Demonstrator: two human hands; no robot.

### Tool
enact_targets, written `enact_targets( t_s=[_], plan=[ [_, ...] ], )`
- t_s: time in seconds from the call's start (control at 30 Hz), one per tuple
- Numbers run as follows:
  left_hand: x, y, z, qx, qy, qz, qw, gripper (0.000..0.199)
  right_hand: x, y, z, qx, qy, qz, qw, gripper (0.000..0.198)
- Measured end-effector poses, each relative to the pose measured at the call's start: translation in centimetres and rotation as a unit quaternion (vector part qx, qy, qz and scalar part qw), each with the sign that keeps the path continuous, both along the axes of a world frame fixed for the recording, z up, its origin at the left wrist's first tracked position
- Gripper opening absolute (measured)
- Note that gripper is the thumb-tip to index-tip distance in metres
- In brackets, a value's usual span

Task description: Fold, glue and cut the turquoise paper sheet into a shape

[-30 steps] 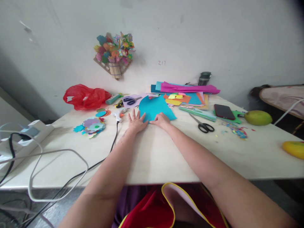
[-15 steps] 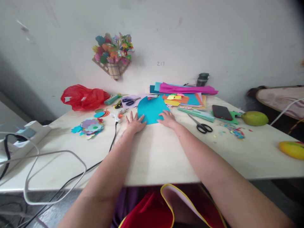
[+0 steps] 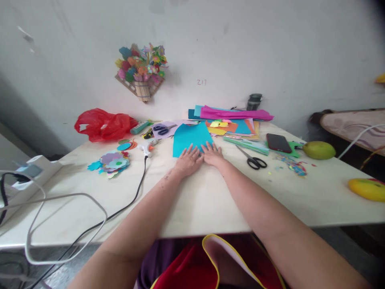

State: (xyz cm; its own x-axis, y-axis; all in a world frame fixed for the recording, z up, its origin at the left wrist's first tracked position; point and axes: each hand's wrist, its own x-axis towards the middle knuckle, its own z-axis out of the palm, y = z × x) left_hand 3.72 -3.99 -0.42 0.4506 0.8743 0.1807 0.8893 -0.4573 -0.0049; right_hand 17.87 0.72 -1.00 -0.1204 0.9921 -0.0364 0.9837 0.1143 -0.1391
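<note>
A blue sheet of paper [image 3: 190, 137] lies on the white table [image 3: 201, 204] in front of me. My left hand [image 3: 189, 161] rests flat over its near edge, fingers stretched out. Close beside it, my right hand [image 3: 213, 155] lies with spread fingers on the sheet's near right corner. Neither hand grips anything. Black-handled scissors [image 3: 255, 162] lie to the right of my right hand. Left of my left hand is a white glue gun [image 3: 145, 150] with a black cord.
Paper flowers [image 3: 116, 161] and a red plastic bag [image 3: 104, 124] sit at left, near a power strip [image 3: 33, 176] with loose cables. Coloured papers [image 3: 237, 113] are stacked at the back. A phone [image 3: 278, 143], a green mango [image 3: 319, 150] and paper scraps [image 3: 296, 166] lie at right.
My left hand has moved right along the sheet's near edge, from its left side to beside my right hand. My right hand has stayed near the right corner.
</note>
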Motion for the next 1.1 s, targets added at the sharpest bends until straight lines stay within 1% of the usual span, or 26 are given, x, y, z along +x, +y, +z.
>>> enact_targets(
  t_s=[0.07,0.17,0.27,0.4,0.67,0.97,1.1],
  plan=[
    [0.6,-0.1,-0.4,-0.043,-0.004,0.003,0.999,0.057,0.0,0.0,-0.1,0.003,-0.002,0.0,1.0,0.056],
    [0.7,0.0,-0.6,-0.064,-0.007,0.01,0.998,0.059,0.3,0.2,0.0,-0.007,0.005,0.007,1.0,0.057],
    [0.5,-0.1,-0.4,-0.066,-0.005,0.01,0.998,0.06,1.3,0.6,0.1,-0.024,0.009,0.02,0.999,0.057],
    [0.5,-0.2,-0.3,-0.065,-0.001,0.012,0.998,0.06,3.3,1.0,0.5,-0.042,-0.005,0.016,0.999,0.059],
    [0.4,-0.1,-0.4,-0.06,0.004,0.005,0.998,0.061,6.1,0.4,1.5,-0.077,-0.016,0.025,0.997,0.058],
    [0.0,-0.1,-0.4,-0.048,0.011,-0.004,0.999,0.061,7.1,0.5,1.7,-0.092,-0.01,0.032,0.995,0.057],
    [0.1,-0.2,-0.3,-0.054,0.015,0.012,0.998,0.06,7.2,0.3,2.0,-0.097,-0.006,0.042,0.994,0.058]
  ],
)
